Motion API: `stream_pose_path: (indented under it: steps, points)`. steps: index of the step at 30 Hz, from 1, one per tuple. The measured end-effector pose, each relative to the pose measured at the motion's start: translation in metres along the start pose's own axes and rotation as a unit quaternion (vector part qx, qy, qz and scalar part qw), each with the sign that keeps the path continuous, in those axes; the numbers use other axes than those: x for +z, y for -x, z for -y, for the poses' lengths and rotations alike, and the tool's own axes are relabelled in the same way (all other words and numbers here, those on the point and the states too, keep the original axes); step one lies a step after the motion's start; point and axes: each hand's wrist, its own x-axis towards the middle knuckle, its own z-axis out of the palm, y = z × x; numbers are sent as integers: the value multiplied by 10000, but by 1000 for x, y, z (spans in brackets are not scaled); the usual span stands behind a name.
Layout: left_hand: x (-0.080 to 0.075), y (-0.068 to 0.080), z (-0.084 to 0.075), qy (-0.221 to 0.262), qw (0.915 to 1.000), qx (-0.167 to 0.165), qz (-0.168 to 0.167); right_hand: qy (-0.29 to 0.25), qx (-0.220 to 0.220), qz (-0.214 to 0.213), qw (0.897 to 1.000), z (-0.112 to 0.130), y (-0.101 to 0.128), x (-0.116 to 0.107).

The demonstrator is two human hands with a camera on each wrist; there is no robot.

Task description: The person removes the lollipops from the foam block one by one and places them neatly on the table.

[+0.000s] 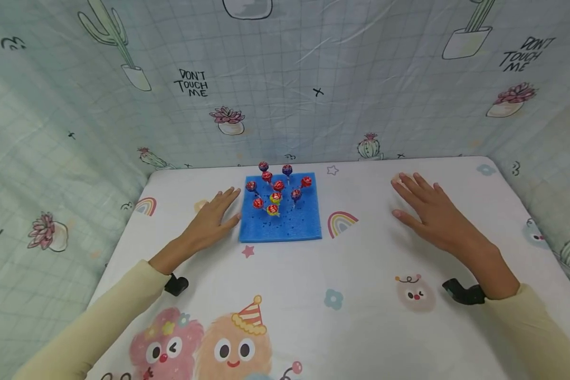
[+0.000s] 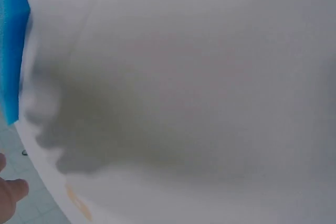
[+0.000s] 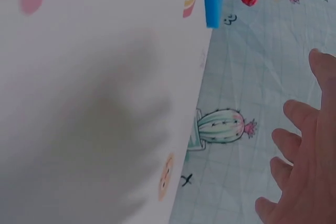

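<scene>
Resting flat on the worktop (image 1: 313,295), palm down with fingers straight and holding nothing, the left hand (image 1: 212,215) just beside the left edge of the foam (image 1: 294,224), fingertips almost touching it. Lying open too, fingers spread and empty, the right hand (image 1: 427,211), well apart from the foam on its right side. Standing upright in the foam's far half, a cluster of lollipops (image 1: 276,186), mostly red, some purple and yellow.
</scene>
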Motion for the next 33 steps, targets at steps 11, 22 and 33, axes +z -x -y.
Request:
stream_pose_path:
  steps: [11, 22, 33]
  points:
    - [16, -7, 4, 84, 9999, 55, 122, -375, -209, 155, 9990, 19, -26, 13]
    - [25, -11, 8, 57, 9997, 1, 219, -908, -98, 713, 9933, 41, -60, 31]
    - [28, -17, 2, 400, 9985, -348, 102, -1574, -75, 822, 9841, 69, -103, 46]
